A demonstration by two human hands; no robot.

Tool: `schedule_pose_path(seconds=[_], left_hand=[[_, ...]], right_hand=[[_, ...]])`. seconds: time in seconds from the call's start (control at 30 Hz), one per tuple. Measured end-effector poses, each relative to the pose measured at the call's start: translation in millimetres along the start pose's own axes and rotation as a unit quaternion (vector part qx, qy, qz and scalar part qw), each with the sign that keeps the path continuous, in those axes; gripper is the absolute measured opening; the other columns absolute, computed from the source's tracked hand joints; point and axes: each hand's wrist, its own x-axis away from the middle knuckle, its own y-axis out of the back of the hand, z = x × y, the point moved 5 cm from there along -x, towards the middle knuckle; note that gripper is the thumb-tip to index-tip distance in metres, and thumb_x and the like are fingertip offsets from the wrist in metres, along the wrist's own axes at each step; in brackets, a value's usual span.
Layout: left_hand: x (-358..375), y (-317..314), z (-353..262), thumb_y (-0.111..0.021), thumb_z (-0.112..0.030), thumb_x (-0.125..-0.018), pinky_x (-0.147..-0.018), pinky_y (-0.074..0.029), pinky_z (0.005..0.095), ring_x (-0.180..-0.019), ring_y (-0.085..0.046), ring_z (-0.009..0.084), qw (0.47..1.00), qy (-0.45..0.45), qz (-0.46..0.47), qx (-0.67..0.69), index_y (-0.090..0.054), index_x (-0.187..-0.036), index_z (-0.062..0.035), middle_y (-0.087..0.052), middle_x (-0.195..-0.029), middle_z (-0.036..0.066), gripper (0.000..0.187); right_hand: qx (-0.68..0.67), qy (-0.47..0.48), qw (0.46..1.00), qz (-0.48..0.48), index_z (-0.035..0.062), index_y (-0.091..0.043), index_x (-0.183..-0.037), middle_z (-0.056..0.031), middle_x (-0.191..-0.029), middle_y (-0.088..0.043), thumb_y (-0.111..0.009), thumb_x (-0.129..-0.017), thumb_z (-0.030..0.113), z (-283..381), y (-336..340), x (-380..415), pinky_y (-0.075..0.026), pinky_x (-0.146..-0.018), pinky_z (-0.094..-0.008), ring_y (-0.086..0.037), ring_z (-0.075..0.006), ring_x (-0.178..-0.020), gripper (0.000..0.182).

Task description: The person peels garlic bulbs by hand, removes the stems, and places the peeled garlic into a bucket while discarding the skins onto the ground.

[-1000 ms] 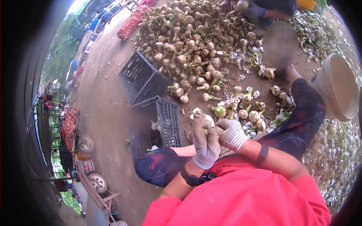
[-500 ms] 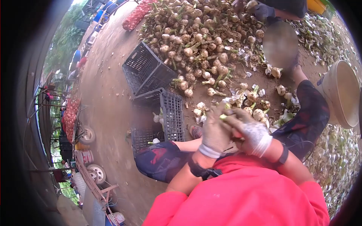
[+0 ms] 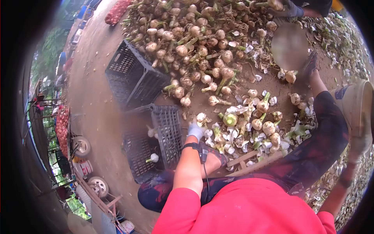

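My left hand (image 3: 195, 131), in a pale glove, reaches to the ground beside the crate. Its fingers, partly hidden, close around a garlic bulb (image 3: 201, 117). Far to the right, my right hand (image 3: 360, 143), also gloved, is smeared by motion against the lower side of a white bucket (image 3: 350, 105); its fingers cannot be made out. Between my legs lie a trimmed, greenish-white garlic bulb (image 3: 230, 119), several dirty garlic bulbs with stems (image 3: 269, 128) and loose peeled skins (image 3: 232, 137). A black plastic crate (image 3: 167, 134) beside my left leg holds a few white bulbs (image 3: 152, 158).
A large heap of unpeeled garlic (image 3: 187, 35) spreads ahead. Another black crate (image 3: 134, 80) stands beyond the first. Another person's gloved hand (image 3: 290, 8) is at the upper right, near more discarded skins (image 3: 335, 39). A wheeled cart (image 3: 87, 167) stands at left.
My hands have parted from in front of my body, the left going forward to the ground and the right out to the bucket. A trimmed bulb now shows on the pile. The view has shifted.
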Motion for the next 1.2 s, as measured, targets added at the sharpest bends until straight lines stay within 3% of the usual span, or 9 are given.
schedule_pose_path(seconds=[0.03, 0.17, 0.2, 0.3, 0.43, 1.0, 1.07, 1.13, 1.2], left_hand=[[-5, -16, 1, -0.079, -0.032, -0.062, -0.098, -0.041, 0.0381, -0.118, -0.047, 0.0363, 0.999, 0.008, 0.021, -0.029, -0.044, -0.129, -0.01, -0.041, -0.13, 0.024, 0.078], [13, -11, -19, -0.082, -0.02, -0.062, -0.088, -0.048, 0.0307, -0.104, -0.06, 0.0251, 0.983, 0.039, 0.093, 0.154, -0.056, -0.119, -0.0048, -0.059, -0.117, 0.019, 0.065], [31, -6, -35, -0.079, -0.014, -0.068, -0.08, -0.05, 0.0277, -0.092, -0.062, 0.0189, 0.967, -0.031, 0.071, 0.244, -0.059, -0.115, -0.0018, -0.065, -0.103, 0.012, 0.052], [108, 53, -110, -0.076, -0.011, -0.07, -0.08, -0.049, 0.0252, -0.09, -0.058, 0.0129, 0.895, -0.187, 0.12, 0.388, -0.057, -0.116, 0.001, -0.061, -0.103, 0.008, 0.051], [215, 128, -169, -0.079, -0.017, -0.063, -0.077, -0.05, 0.0368, -0.091, -0.058, 0.0299, 0.86, -0.472, -0.03, 0.189, -0.053, -0.115, 0.0, -0.057, -0.098, 0.016, 0.061], [367, 187, -149, -0.082, -0.02, -0.059, -0.066, -0.049, 0.0363, -0.079, -0.059, 0.0309, 0.793, -0.578, -0.139, 0.131, -0.055, -0.112, -0.0009, -0.055, -0.093, 0.015, 0.062], [360, 179, -136, -0.082, -0.017, -0.059, -0.068, -0.049, 0.0358, -0.08, -0.06, 0.0311, 0.818, -0.507, -0.011, 0.27, -0.054, -0.114, -0.0006, -0.056, -0.096, 0.017, 0.064], [368, 180, -134, -0.082, -0.016, -0.059, -0.07, -0.05, 0.0357, -0.081, -0.06, 0.0297, 0.812, -0.537, -0.065, 0.219, -0.054, -0.115, 0.0003, -0.056, -0.097, 0.017, 0.066], [379, 184, -135, -0.082, -0.013, -0.059, -0.072, -0.051, 0.0343, -0.083, -0.06, 0.0258, 0.802, -0.563, -0.119, 0.162, -0.051, -0.119, 0.0039, -0.057, -0.1, 0.015, 0.069]], right_hand=[[-0.044, 0.023, 0.999, -0.017, 0.0077, -0.042, -0.136, -0.0017, -0.097, -0.056, -0.041, -0.098, 0.016, 14, -21, 13, -0.045, -0.057, -0.0161, -0.045, -0.0021, -0.059, 0.039], [-0.396, -0.083, 0.84, 0.361, -0.002, -0.054, -0.12, -0.0073, -0.094, -0.06, -0.052, -0.086, 0.003, 155, -125, 90, -0.052, -0.063, -0.0228, -0.059, -0.0106, -0.073, 0.034], [-0.404, -0.215, 0.771, 0.444, -0.0022, -0.058, -0.115, -0.0041, -0.086, -0.06, -0.056, -0.086, 0.003, 173, -147, 108, -0.049, -0.058, -0.0234, -0.058, -0.0085, -0.069, 0.03], [-0.423, -0.18, 0.682, 0.569, -0.0005, -0.064, -0.106, -0.0021, -0.078, -0.062, -0.059, -0.089, 0.023, 202, -210, 152, -0.043, -0.052, -0.0216, -0.054, -0.0072, -0.062, 0.03], [-0.514, -0.122, 0.665, 0.529, -0.0004, -0.067, -0.092, 0.0004, -0.068, -0.06, -0.064, -0.088, 0.027, 228, -175, 170, -0.037, -0.047, -0.0222, -0.048, -0.0049, -0.055, 0.028], [-0.544, -0.121, 0.539, 0.631, 0.0024, -0.062, -0.099, -0.001, -0.068, -0.058, -0.055, -0.092, 0.017, 201, -43, 232, -0.042, -0.048, -0.0228, -0.052, -0.0086, -0.055, 0.018], [-0.556, -0.05, 0.576, 0.597, 0.0017, -0.061, -0.095, -0.0001, -0.069, -0.057, -0.055, -0.092, 0.016, 202, -35, 234, -0.04, -0.048, -0.0225, -0.05, -0.0079, -0.056, 0.016], [-0.507, 0.085, 0.668, 0.537, 0.0004, -0.061, -0.092, 0.0003, -0.071, -0.057, -0.053, -0.09, 0.012, 204, -25, 229, -0.038, -0.05, -0.0222, -0.048, -0.0065, -0.059, 0.014], [-0.573, -0.003, 0.602, 0.556, 0.0004, -0.061, -0.094, -0.0002, -0.072, -0.058, -0.053, -0.089, 0.01, 204, -27, 236, -0.038, -0.049, -0.0222, -0.047, -0.0063, -0.058, 0.013]])
